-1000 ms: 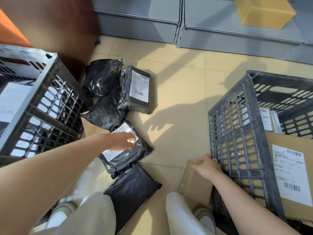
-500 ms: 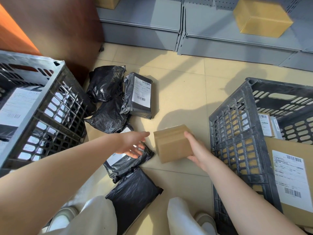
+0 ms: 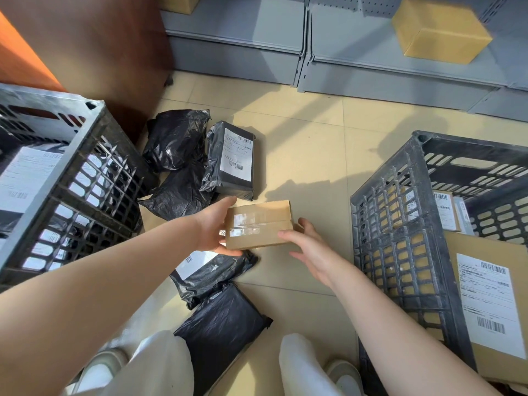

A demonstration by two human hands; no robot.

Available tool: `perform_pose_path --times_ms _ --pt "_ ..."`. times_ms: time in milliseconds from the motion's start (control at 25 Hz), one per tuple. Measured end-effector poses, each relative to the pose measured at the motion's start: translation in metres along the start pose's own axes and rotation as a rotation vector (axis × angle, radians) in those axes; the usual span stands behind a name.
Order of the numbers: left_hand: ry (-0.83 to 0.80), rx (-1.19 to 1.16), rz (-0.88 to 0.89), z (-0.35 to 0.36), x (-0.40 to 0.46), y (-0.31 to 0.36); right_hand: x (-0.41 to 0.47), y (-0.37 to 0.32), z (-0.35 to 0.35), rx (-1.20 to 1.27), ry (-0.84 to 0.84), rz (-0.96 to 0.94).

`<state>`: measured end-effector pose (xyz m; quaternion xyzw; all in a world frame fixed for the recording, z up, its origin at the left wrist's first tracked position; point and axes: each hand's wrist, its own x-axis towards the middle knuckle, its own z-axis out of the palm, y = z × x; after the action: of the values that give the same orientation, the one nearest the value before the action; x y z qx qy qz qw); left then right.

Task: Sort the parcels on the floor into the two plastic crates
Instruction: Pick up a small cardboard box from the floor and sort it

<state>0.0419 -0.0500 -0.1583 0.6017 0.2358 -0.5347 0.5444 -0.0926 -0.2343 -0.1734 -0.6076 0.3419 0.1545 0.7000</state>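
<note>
Cardboard box: I have it in mid-air above the floor, centre of view, taped face up.
Left hand: grasping the box's left end, thumb over the far edge, fingers under it.
Right hand: fingers spread; fingertips touch the box's right near corner, and I cannot tell whether it grips.
Left crate: at 9 o'clock from the box, with labelled parcels inside.
Right crate: at 3 o'clock, holding a large labelled carton and smaller boxes.
Black bags, far group: on the floor at 11 o'clock; one wrapped parcel lies label up.
Black bags, near group: at 6 o'clock, between my knees and the box; one shows a white label.
Shelf: grey unit at 12 o'clock with a brown box on it.
</note>
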Motion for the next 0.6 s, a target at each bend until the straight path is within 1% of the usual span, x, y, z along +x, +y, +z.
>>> perform_pose_path --times_ms 80,240,360,480,600 --pt "0.018 0.022 0.032 -0.001 0.0 0.001 -0.001 -0.001 0.001 -0.004 -0.037 0.001" --pt "-0.037 0.058 0.153 -0.001 0.0 0.0 -0.006 -0.005 0.002 0.017 -0.082 -0.002" --pt "-0.113 0.1 0.233 -0.003 -0.003 0.003 -0.011 -0.008 0.0 0.042 -0.083 -0.002" --pt "-0.136 0.098 0.297 -0.009 0.0 0.004 -0.009 -0.011 0.002 0.153 -0.086 0.033" --pt "-0.214 0.133 0.347 -0.012 0.001 0.003 -0.008 -0.013 0.005 0.179 -0.039 0.055"
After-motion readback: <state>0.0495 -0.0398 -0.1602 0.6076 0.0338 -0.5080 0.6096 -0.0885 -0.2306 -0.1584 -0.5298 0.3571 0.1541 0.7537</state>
